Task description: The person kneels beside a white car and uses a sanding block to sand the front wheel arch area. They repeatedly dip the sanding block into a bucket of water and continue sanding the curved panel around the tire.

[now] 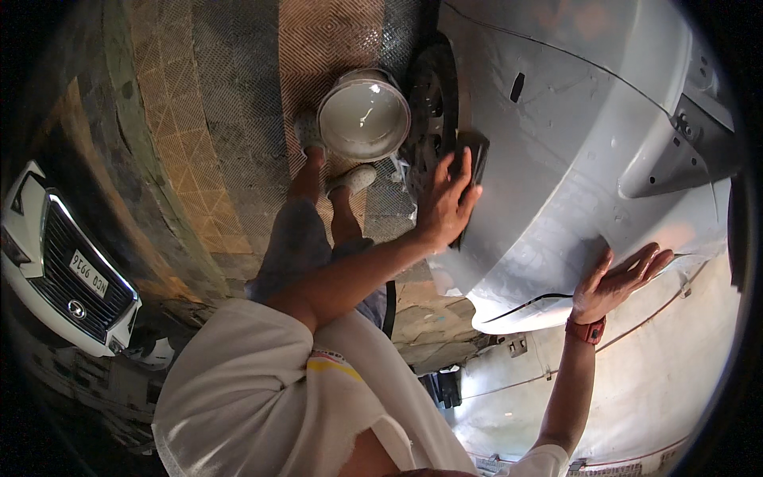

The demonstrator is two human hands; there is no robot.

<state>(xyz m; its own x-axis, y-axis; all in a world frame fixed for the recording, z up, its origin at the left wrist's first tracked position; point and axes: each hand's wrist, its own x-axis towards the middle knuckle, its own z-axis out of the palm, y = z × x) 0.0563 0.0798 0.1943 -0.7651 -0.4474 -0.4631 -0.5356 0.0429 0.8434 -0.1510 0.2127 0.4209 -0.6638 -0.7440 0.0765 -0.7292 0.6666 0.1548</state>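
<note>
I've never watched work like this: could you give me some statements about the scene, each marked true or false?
1. The bucket holds cloudy liquid. True.
2. The red watch is on the left wrist. False: it is on the right wrist.
3. The right hand is at the grey car body. True.
4. The left hand is dipped in the liquid. False: it is at a dark object beside the wheel.
5. A white car is on the person's left. True.

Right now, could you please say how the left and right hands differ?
The left hand is near the wheel, whereas the right hand is at the edge of the grey body panel. The right hand has a red watch at its wrist; the left hand has none. Both are ungloved.
</note>
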